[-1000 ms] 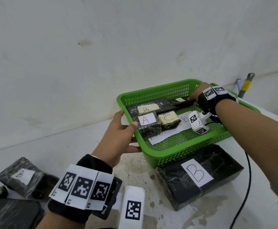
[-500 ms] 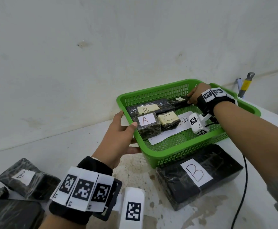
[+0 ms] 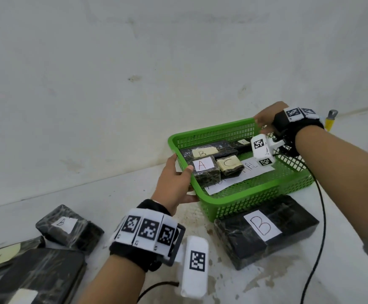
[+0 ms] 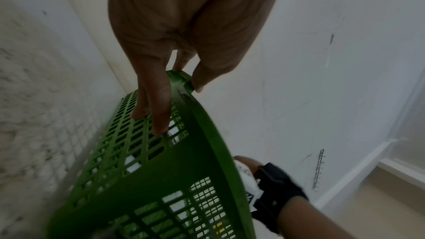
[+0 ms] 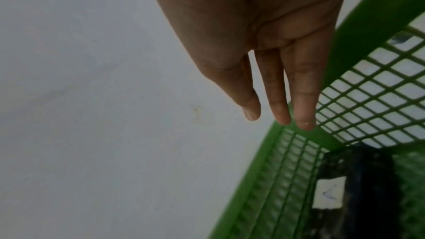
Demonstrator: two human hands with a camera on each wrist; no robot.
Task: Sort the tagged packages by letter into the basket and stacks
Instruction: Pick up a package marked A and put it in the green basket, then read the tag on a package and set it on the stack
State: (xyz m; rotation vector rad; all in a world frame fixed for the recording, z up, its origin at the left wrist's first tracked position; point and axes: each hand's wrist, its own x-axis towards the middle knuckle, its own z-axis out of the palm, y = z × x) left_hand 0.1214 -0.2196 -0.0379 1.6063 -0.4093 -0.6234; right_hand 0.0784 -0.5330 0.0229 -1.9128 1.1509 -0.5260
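A green mesh basket stands on the white table against the wall. Inside lie black wrapped packages tagged B, A and C, plus a thin black package at the back. My left hand grips the basket's left rim, thumb over the rim and fingers on the outer mesh. My right hand hovers over the far rim with straight fingers and holds nothing.
A big black package tagged B lies right in front of the basket. More black packages lie at the lower left, one tagged B. A black cable runs along the right. A yellow-handled tool stands behind the basket.
My right hand has lifted off the thin package at the back of the basket and now hovers over the far rim. The left hand keeps its hold on the basket.
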